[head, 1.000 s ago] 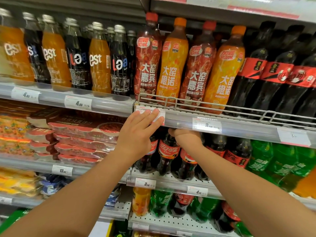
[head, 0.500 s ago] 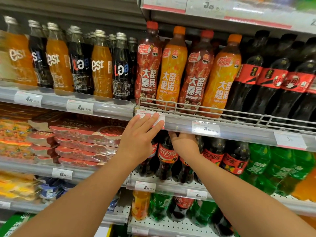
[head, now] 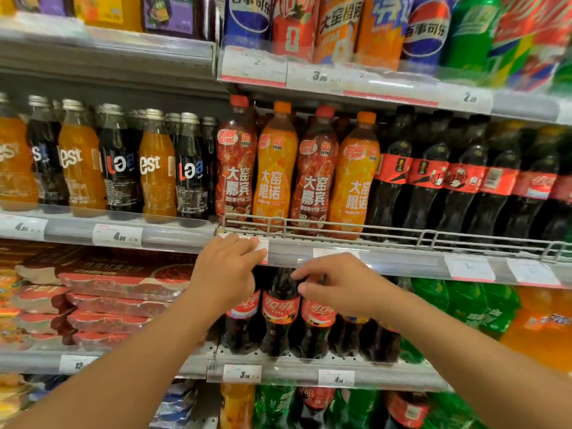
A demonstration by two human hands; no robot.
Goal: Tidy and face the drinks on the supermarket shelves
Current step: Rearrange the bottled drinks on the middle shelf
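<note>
Dark cola bottles with red labels stand in a row on the middle shelf. My right hand is in front of them, just under the shelf rail above. Its fingers point left, fairly straight, and forefinger and thumb tips touch the neck area of a cola bottle. My left hand lies flat on the shelf edge above, fingers over a white price tag. Behind a wire guard on that shelf stand red and orange juice bottles.
Glass bottles of orange and dark drinks fill the shelf at left. Black cola bottles stand at right. Green soda bottles stand right of the colas. Flat red packs are stacked at lower left. Cans line the top shelf.
My right hand has come out from under the shelf rail and its fingers now show beside the cola bottle neck. The view has tilted up. The left hand stays on the shelf edge.
</note>
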